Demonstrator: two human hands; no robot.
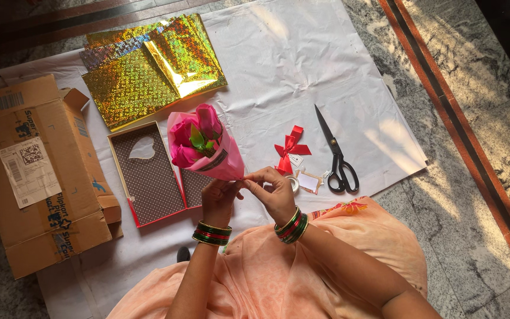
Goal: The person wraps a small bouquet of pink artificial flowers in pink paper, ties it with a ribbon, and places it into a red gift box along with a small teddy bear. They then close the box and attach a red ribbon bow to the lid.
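A small bouquet (205,145) of pink roses, wrapped in a pink paper cone, is being held up over the white paper sheet (302,71) that is lying on the stone floor (473,118). The left hand (218,198) is being kept curled shut around the narrow lower end of the cone, the fingers being wrapped about it from below. The right hand (275,192) is being pressed against the same lower end from the right, its thumb and fingertips being pinched together on the edge of the pink wrap just beside the left hand, so that the two hands are touching or nearly so. Both forearms are being raised from the lap, the wrists bearing green and red bangles, and both are being bent inward toward the cone. The bouquet is being tilted: its long axis is running from the hands at lower right up to the blooms at upper left, with the open end of the cone pointing away from the person. Under the blooms an open red box (149,177) with a brown dotted lining is lying on the sheet, and a brown cardboard carton (30,177) is resting to its left. Gold holographic wrapping sheets (143,71) are lying beyond the box. To the right of the hands a red ribbon bow (289,147) and black scissors (334,150) are lying on the sheet.
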